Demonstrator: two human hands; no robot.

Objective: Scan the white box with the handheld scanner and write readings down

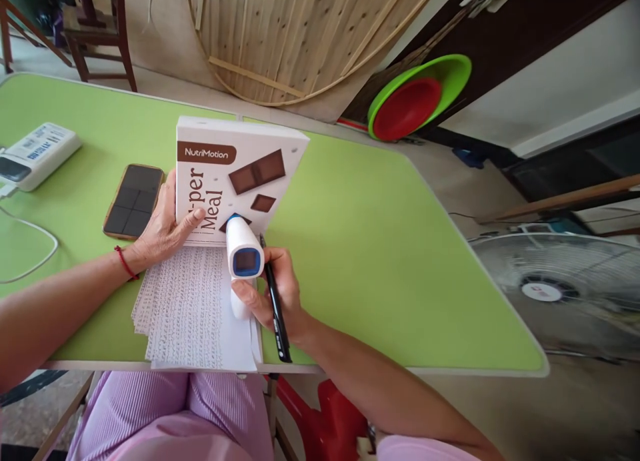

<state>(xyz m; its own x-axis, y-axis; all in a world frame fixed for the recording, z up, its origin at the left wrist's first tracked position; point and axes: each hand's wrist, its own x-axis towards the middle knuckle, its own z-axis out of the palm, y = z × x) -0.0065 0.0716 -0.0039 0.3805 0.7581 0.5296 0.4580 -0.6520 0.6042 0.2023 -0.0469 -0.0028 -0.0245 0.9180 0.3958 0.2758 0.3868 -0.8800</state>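
Observation:
My left hand (173, 218) grips the left side of a white box (205, 198) printed with brown chocolate pieces, thumb across its front. The box stands tilted on the table over the top of some paper sheets (187, 314) covered in rows of small writing. In my right hand (280, 284) is a white infrared thermometer (244, 248) with a blue-framed screen, its front end close to the box. Whether it touches the box I cannot tell. A black pen (277, 311) is also tucked along the fingers of that hand.
A smartphone (133, 201) lies just left of the box. Farther left is a white power bank (43, 151) with a cable (47, 234). The green table (380, 261) has a pale edge. A fan (550, 291) stands beyond its right side, a wooden chair (97, 41) behind.

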